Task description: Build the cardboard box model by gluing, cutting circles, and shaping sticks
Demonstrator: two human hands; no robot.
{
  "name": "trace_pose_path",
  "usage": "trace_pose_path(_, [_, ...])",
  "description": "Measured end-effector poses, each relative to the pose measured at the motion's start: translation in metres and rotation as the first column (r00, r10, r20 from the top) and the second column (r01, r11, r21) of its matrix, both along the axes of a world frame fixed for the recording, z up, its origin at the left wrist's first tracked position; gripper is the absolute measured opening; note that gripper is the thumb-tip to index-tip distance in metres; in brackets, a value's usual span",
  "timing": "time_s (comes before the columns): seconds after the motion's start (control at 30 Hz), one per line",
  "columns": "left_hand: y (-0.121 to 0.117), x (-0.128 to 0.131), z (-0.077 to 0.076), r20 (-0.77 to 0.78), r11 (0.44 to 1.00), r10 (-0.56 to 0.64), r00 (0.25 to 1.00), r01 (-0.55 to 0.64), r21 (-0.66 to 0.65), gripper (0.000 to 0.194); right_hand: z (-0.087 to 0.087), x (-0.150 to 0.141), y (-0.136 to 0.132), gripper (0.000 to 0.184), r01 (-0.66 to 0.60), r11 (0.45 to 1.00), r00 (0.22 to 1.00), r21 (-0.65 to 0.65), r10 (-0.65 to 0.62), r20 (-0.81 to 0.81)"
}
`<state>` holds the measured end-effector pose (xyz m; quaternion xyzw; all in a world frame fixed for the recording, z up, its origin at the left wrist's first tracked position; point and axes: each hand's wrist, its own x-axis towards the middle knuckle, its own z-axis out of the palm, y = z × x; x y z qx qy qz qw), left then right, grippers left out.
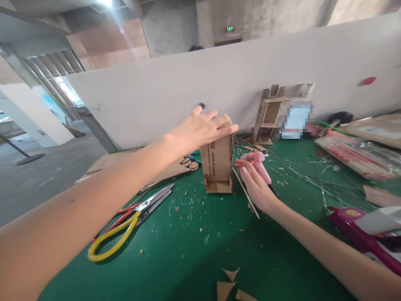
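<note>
Glare is cast by a ceiling lamp (107, 2) at upper left; the table (163, 242) is moderately lit, its near part shadowed. Outer edges are stretched, and a screen (297, 119) is pixelated.

Craft workshop, raw building: concrete wall (175, 29), EXIT sign (230, 29) at 12 o'clock; metal bars (53, 65) at 10; green table (175, 259) with cardboard scraps (224, 290) at 6, yellow-handled scissors (138, 215) at 8, pink glue gun (261, 167) at 3.
</note>
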<state>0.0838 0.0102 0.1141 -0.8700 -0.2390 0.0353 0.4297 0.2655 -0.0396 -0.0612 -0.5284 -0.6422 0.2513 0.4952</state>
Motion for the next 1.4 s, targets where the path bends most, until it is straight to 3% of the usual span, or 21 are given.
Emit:
trace_pose_path(0.2, [0.008, 0.008, -0.008, 0.044, 1.0, -0.023, 0.999, 0.022, 0.016, 0.054, -0.005, -0.003, 0.001, 0.047, -0.017, 1.0, 0.998, -0.014, 0.017, 0.062])
trace_pose_path(0.37, [0.007, 0.0, -0.006, 0.008, 0.999, -0.041, 0.999, 0.041, 0.001, 0.063, -0.008, -0.002, 0.003, 0.049, -0.045, 0.999, 0.994, -0.027, 0.047, 0.096])
trace_pose_path(0.57, [0.0, -0.029, 0.002, 0.083, 0.987, -0.062, 0.995, 0.073, -0.145, 0.074, -0.012, -0.001, 0.004, 0.049, -0.026, 1.0, 0.992, -0.014, 0.028, 0.125])
trace_pose_path(0.67, [0.004, -0.059, -0.011, 0.276, 0.973, -0.016, 0.961, 0.078, -0.215, 0.071, -0.006, 0.0, 0.001, 0.045, 0.017, 0.999, 0.983, 0.037, -0.023, 0.18])
trace_pose_path(0.73, [0.011, -0.088, -0.032, 0.489, 0.97, 0.129, 0.863, -0.006, -0.245, 0.061, 0.009, 0.0, -0.005, 0.041, 0.032, 0.983, 0.962, 0.178, -0.079, 0.261])
trace_pose_path(0.8, [0.022, -0.124, -0.06, 0.649, 0.924, 0.368, 0.666, -0.183, -0.336, 0.048, 0.033, 0.001, -0.015, 0.037, -0.014, 0.938, 0.911, 0.346, -0.131, 0.392])
trace_pose_path(0.83, [0.028, -0.143, -0.075, 0.656, 0.853, 0.52, 0.547, -0.291, -0.434, 0.048, 0.047, 0.001, -0.02, 0.036, -0.028, 0.913, 0.883, 0.406, -0.168, 0.439])
trace_pose_path(0.9, [0.037, -0.179, -0.103, 0.569, 0.634, 0.771, 0.284, -0.416, -0.651, 0.058, 0.071, 0.002, -0.029, 0.037, -0.014, 0.929, 0.796, 0.369, -0.212, 0.567])
trace_pose_path(0.93, [0.04, -0.194, -0.115, 0.522, 0.542, 0.836, 0.169, -0.411, -0.733, 0.062, 0.079, 0.004, -0.033, 0.037, 0.001, 0.949, 0.716, 0.315, -0.22, 0.662])
trace_pose_path(0.97, [0.042, -0.206, -0.124, 0.526, 0.517, 0.846, 0.08, -0.36, -0.776, 0.063, 0.084, 0.005, -0.037, 0.037, 0.02, 0.967, 0.631, 0.254, -0.21, 0.747])
trace_pose_path(1.07, [0.043, -0.225, -0.137, 0.541, 0.528, 0.841, 0.022, -0.252, -0.811, 0.054, 0.077, 0.012, -0.042, 0.032, 0.051, 0.994, 0.4, 0.098, -0.111, 0.91])
trace_pose_path(1.13, [0.041, -0.227, -0.139, 0.549, 0.542, 0.836, -0.007, -0.153, -0.826, 0.051, 0.062, 0.016, -0.043, 0.03, 0.123, 0.991, 0.318, -0.059, 0.017, 0.948])
trace_pose_path(1.2, [0.039, -0.225, -0.137, 0.55, 0.549, 0.832, -0.065, -0.034, -0.835, 0.051, 0.047, 0.019, -0.043, 0.031, 0.183, 0.959, 0.341, -0.217, 0.145, 0.929])
trace_pose_path(1.27, [0.036, -0.225, -0.134, 0.553, 0.564, 0.824, -0.125, 0.086, -0.821, 0.053, 0.038, 0.023, -0.044, 0.031, 0.195, 0.944, 0.373, -0.266, 0.179, 0.91])
trace_pose_path(1.4, [0.027, -0.236, -0.122, 0.603, 0.619, 0.782, -0.157, 0.299, -0.726, 0.056, 0.038, 0.031, -0.045, 0.034, 0.306, 0.94, 0.386, -0.153, 0.024, 0.922])
